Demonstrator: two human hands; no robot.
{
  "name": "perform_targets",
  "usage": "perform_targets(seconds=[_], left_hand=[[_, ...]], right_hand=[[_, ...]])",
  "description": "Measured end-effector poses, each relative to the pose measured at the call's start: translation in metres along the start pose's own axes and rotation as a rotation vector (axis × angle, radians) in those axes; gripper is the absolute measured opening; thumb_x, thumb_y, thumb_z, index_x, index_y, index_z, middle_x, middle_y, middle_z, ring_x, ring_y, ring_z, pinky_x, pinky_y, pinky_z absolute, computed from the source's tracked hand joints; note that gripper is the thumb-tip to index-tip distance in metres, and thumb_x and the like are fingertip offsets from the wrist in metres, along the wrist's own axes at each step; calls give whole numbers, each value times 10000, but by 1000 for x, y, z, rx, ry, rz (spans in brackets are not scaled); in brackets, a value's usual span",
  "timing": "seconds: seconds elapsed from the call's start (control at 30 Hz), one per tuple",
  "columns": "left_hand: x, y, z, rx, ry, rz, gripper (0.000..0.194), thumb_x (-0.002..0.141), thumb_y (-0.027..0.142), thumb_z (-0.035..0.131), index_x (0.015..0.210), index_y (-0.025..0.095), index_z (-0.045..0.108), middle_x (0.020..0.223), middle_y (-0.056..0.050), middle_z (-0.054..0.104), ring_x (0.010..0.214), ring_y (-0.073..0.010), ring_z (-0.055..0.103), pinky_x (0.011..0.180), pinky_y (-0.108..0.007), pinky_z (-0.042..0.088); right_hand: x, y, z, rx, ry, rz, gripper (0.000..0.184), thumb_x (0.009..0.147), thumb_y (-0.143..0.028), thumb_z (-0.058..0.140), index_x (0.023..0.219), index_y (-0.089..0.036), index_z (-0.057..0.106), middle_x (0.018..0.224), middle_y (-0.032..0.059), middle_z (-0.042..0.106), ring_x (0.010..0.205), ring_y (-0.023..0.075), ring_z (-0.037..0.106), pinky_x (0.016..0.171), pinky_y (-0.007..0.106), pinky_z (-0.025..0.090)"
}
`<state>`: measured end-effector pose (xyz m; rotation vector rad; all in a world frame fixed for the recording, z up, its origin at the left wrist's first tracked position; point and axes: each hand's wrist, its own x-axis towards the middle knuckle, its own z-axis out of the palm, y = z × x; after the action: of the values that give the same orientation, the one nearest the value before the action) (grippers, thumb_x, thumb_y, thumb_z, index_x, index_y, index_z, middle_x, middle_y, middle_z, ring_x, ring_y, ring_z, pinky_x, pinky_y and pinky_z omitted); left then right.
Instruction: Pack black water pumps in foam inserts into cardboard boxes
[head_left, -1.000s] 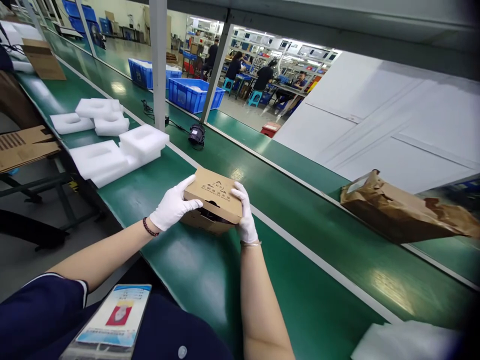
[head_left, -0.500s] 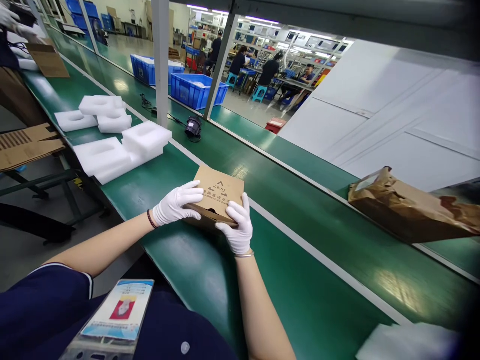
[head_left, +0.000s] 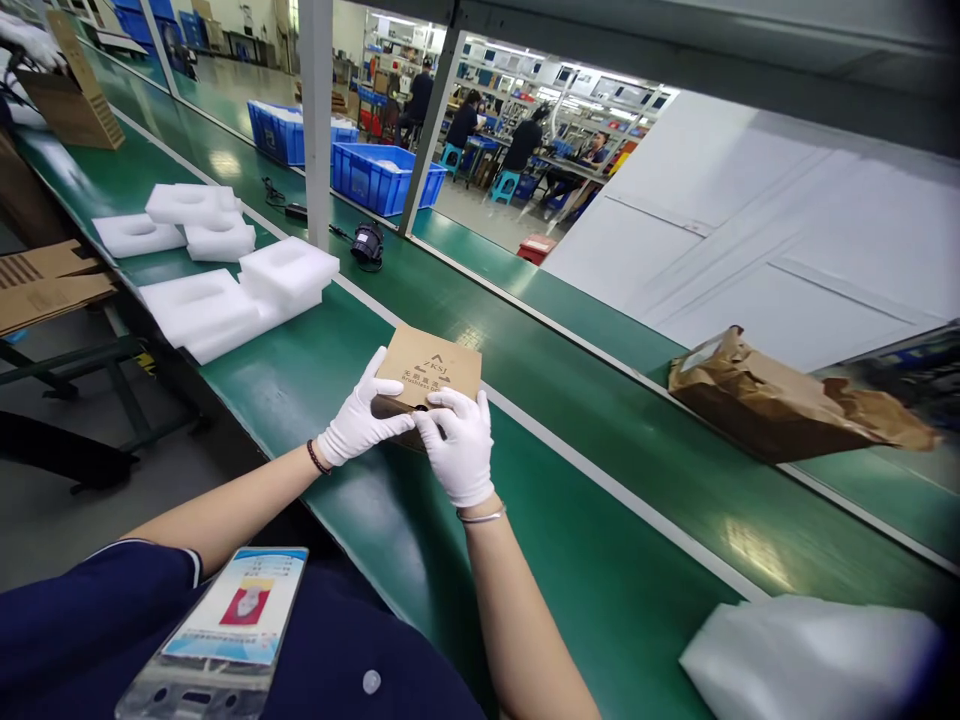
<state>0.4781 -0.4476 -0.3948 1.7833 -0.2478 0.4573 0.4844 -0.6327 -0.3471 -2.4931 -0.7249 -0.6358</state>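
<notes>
The left hand [head_left: 356, 420], in a white fabric glove, grasped the left end of a brown cardboard box [head_left: 427, 365], low, lidded and printed in black, its thumb along the front edge and its fingers over the lid. The right hand [head_left: 459, 445], gloved alike, had hold of the front right, fingertips on the lid and thumb at the front edge beside a dark notch; whether it pinched the flap itself was hidden. The box lay between the hands, just beyond the right palm, its long axis running crosswise from one hand to the other; the right hand was nearer the middle of the front edge, the left nearer the end. It was above the smooth green work surface [head_left: 555, 520], though contact underneath could not be told. Beyond the left hand sat white foam blocks with cut-outs [head_left: 289, 265], three in the farther cluster and at least two in the nearer, where overlap spoiled the count. Farther out were one round black corded device [head_left: 367, 245], one crumpled brown-paper package [head_left: 772, 400] to the right, one whitish sheet-like bundle [head_left: 810, 655] at lower right, one open tan carton [head_left: 71, 105] at far left, and two blue plastic crates [head_left: 382, 180] behind.
</notes>
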Motion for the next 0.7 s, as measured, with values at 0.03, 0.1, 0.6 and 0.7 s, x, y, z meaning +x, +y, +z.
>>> perform_targets(seconds=[0.03,0.1,0.6,0.7], left_hand=[[-2,2,3,-11,10,-33,543,766,536,772,1112,169,573,1657,-201,105,1479,-320,335,1170,-481,387],[-4,5,7,-19,12,-62,547,750,515,787,1109,165,567,1654,-208,114,1467,-320,359,1177,-470,379],[5,-15,16,67,95,101,487,793,483,770,1110,187,549,1618,-190,258,1429,-306,425,1131,-457,446],[30,-32,21,200,47,266,572,749,458,807,1147,183,502,1607,-177,256,1465,-315,360,1176,-466,388]], right_hand=[[-3,4,3,-32,19,-28,276,985,-406,533,881,-262,745,1098,48,732,1098,219,647,1211,534,165],[-9,13,8,-97,32,-133,246,979,-417,544,1037,-284,744,1135,52,732,1091,220,655,1209,532,167],[3,10,38,-38,436,-90,159,961,-303,626,1098,-234,670,973,31,752,948,179,687,1119,424,359],[11,6,30,-90,312,60,256,996,-372,546,1169,-209,642,1094,74,735,1058,201,659,1142,447,327]])
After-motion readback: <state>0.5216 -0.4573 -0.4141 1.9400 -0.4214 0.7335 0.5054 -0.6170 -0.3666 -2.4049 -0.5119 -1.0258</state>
